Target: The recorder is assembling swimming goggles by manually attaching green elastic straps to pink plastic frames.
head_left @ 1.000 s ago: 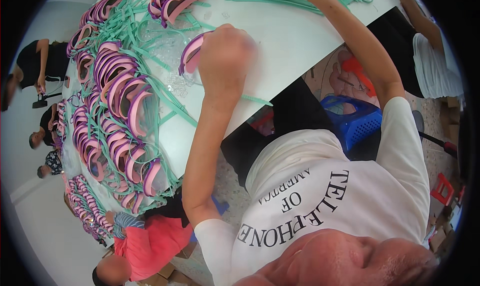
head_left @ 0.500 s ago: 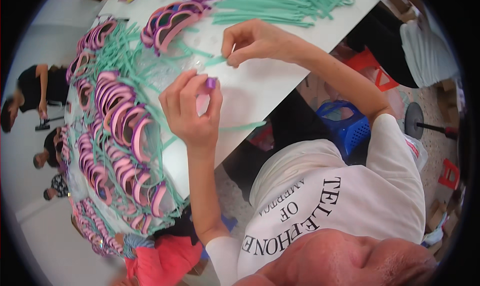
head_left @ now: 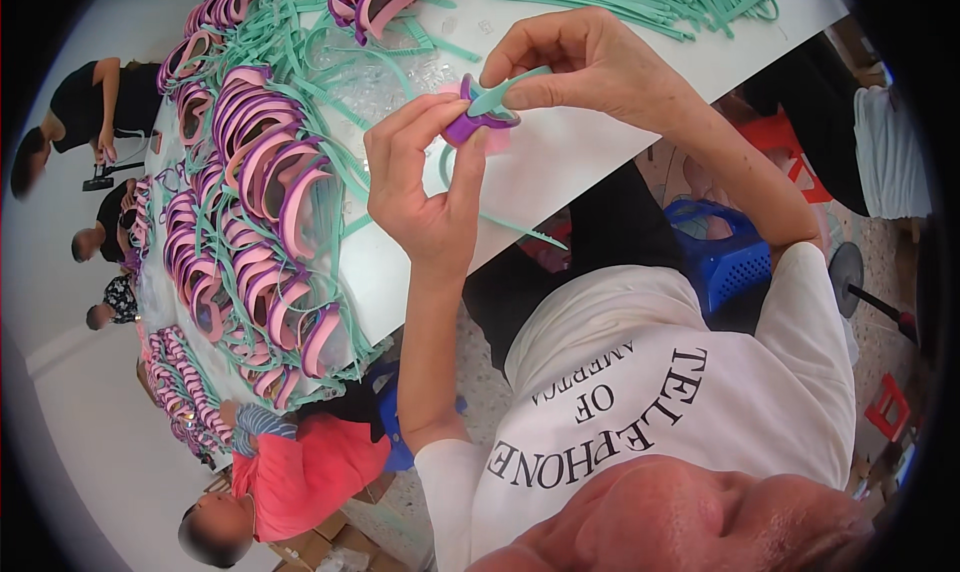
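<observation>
Goggles [head_left: 482, 124] in both hands, strap heaps [head_left: 640, 2] beyond

Both bare forearms come up from the lower part of the view, elbows bent, hands raised close together. Left hand [head_left: 425, 187] is upright, back of hand toward camera, thumb and fingers curled inward and pinched shut at the top. Right hand [head_left: 585, 67] is above and just right of it, wrist bent, fingers arched downward, thumb and forefinger pressed together in a tight pinch. Fingertips of both hands almost meet. Right forearm runs diagonally down to a short white sleeve; left forearm nearly vertical.
</observation>
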Action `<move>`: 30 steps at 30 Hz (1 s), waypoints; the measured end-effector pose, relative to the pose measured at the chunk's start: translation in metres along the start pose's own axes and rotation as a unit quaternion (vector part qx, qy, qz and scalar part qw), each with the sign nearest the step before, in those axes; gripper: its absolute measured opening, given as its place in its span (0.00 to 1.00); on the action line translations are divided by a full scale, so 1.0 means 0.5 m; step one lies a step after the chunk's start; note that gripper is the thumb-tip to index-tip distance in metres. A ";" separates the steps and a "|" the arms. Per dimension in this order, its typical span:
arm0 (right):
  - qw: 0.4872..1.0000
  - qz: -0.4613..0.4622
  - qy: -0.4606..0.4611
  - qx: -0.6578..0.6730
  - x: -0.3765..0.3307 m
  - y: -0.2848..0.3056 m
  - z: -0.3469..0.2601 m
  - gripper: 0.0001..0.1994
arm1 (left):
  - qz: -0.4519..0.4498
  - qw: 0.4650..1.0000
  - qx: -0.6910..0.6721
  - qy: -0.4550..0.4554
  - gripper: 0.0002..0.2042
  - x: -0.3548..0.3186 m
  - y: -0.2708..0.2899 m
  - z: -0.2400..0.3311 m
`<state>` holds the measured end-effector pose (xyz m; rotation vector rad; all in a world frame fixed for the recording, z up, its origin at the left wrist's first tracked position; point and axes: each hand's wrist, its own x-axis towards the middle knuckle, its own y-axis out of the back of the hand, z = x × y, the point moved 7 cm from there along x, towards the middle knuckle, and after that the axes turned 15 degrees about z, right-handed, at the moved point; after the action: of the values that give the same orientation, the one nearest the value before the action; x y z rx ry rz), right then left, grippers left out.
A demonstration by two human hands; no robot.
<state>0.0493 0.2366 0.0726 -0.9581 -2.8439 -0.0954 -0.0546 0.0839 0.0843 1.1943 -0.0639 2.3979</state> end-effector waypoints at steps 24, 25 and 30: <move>0.987 0.063 -0.078 0.125 -0.064 0.006 0.082 0.13 | 0.002 0.992 -0.073 0.098 0.11 -0.048 -0.066 -0.027; 0.991 0.066 -0.045 0.103 -0.066 0.006 0.074 0.13 | 0.004 0.991 -0.080 0.108 0.11 -0.050 -0.064 -0.030; 0.994 0.073 -0.062 0.058 -0.059 0.015 0.087 0.12 | 0.005 0.991 -0.075 0.110 0.11 -0.052 -0.067 -0.034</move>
<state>0.0723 0.2296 0.0255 -1.1805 -2.8407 0.1476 -0.0397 0.1079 0.0489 0.8588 -0.1762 2.4691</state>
